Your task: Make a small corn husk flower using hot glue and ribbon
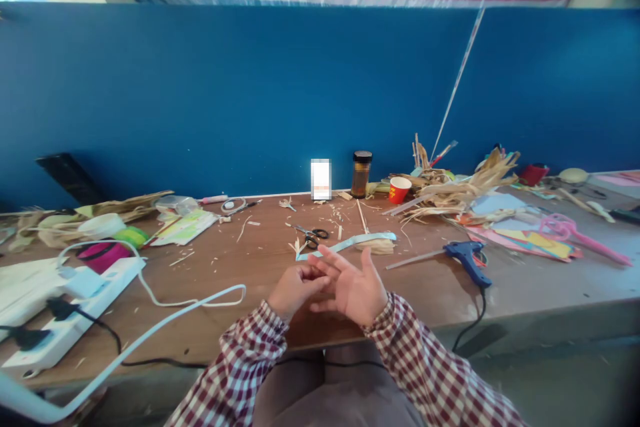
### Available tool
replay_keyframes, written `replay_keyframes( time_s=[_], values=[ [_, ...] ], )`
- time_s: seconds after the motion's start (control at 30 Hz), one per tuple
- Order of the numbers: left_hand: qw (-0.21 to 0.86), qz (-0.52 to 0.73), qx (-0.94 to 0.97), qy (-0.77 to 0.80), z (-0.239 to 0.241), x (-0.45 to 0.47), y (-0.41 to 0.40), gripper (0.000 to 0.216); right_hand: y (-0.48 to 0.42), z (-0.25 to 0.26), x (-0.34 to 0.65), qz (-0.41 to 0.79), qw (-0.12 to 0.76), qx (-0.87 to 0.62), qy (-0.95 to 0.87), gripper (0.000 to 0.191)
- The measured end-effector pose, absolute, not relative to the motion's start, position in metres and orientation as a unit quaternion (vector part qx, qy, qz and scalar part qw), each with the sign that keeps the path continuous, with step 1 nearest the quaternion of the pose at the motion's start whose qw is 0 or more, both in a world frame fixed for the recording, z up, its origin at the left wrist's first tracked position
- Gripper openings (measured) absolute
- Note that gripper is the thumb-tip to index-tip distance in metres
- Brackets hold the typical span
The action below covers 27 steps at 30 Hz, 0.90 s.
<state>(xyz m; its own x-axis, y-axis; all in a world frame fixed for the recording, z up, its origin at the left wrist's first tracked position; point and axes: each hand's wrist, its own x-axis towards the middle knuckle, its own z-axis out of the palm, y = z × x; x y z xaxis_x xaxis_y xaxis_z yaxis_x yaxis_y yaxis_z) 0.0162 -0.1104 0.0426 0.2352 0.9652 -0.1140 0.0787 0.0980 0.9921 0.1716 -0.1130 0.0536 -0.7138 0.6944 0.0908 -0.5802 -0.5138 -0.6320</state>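
My right hand (359,288) is turned palm up with its fingers spread and nothing in the palm. My left hand (295,288) is closed, thumb and fingers pinched together at the fingers of the right hand. What lies in that pinch, if anything, is too small to make out. Just beyond the hands a pale blue strip (357,239) lies on the table, with a pale dry husk piece (377,247) under its right end. Scissors with black handles (316,237) rest behind the strip.
A blue glue gun (469,261) lies at right, its cord running off the front edge. Dry husks (463,183), a red paper cup (399,191) and a dark jar (361,175) stand farther back. At left are a power strip (107,303) and a white cable (200,303).
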Motion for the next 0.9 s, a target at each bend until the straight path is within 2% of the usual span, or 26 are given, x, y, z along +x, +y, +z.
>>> replay_keyframes(
  time_s=[0.1, 0.2, 0.4, 0.5, 0.6, 0.67, 0.9],
  values=[
    [0.506, 0.388, 0.56, 0.53, 0.04, 0.014, -0.11, 0.025, -0.109, 0.048, 0.174, 0.867, 0.36, -0.081, -0.335, 0.079],
    [0.446, 0.45, 0.536, 0.558, 0.038, 0.004, -0.107, 0.024, -0.103, 0.044, 0.18, 0.867, 0.366, -0.084, -0.327, 0.076],
    [0.422, 0.569, 0.367, 0.603, 0.034, -0.018, -0.101, 0.031, -0.097, 0.044, 0.192, 0.859, 0.397, -0.09, -0.31, 0.07],
    [0.461, 0.542, 0.365, 0.6, 0.037, -0.012, -0.109, 0.031, -0.098, 0.048, 0.192, 0.856, 0.407, -0.079, -0.309, 0.072],
    [0.621, 0.431, 0.396, 0.521, 0.041, 0.005, -0.119, 0.038, -0.101, 0.052, 0.188, 0.855, 0.405, -0.062, -0.318, 0.075],
    [0.675, 0.386, 0.422, 0.467, 0.041, 0.016, -0.123, 0.036, -0.102, 0.054, 0.184, 0.855, 0.396, -0.053, -0.33, 0.076],
    [0.62, 0.38, 0.482, 0.489, 0.028, 0.028, -0.116, 0.022, -0.107, 0.05, 0.175, 0.854, 0.354, -0.056, -0.376, 0.074]
  ],
)
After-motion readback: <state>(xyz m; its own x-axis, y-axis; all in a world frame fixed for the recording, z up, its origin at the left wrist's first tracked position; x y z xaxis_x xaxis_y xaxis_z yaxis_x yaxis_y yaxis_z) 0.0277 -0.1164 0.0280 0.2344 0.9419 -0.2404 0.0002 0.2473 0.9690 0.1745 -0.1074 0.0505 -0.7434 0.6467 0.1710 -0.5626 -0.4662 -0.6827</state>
